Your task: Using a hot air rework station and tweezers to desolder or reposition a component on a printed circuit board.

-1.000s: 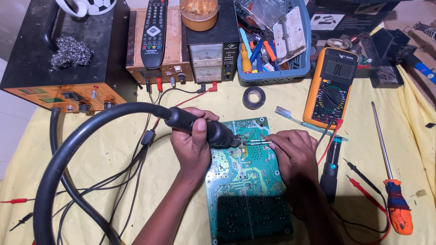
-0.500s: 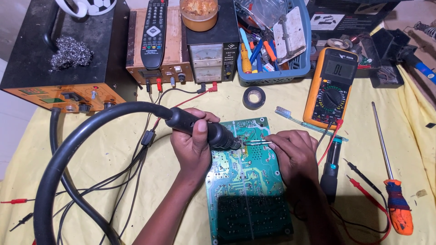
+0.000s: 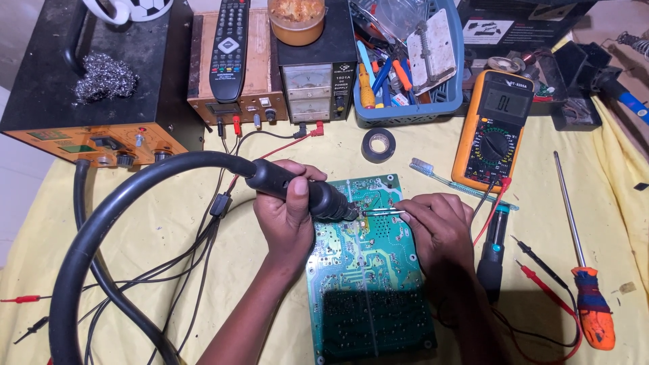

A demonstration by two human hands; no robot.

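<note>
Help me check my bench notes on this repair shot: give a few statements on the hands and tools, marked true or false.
1. The left hand grips the black hot-air handpiece. True.
2. The right hand holds a screwdriver. False: it holds tweezers over the green circuit board.
3. The orange-handled screwdriver lies right of the board. True.
4. The yellow multimeter sits on the board. False: it lies on the yellow cloth, apart.

Both forearms bare, no sleeves, no rings.

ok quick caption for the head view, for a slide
Left hand holds a black hot-air wand over a green circuit board while the right hand holds tweezers at its nozzle.
</note>
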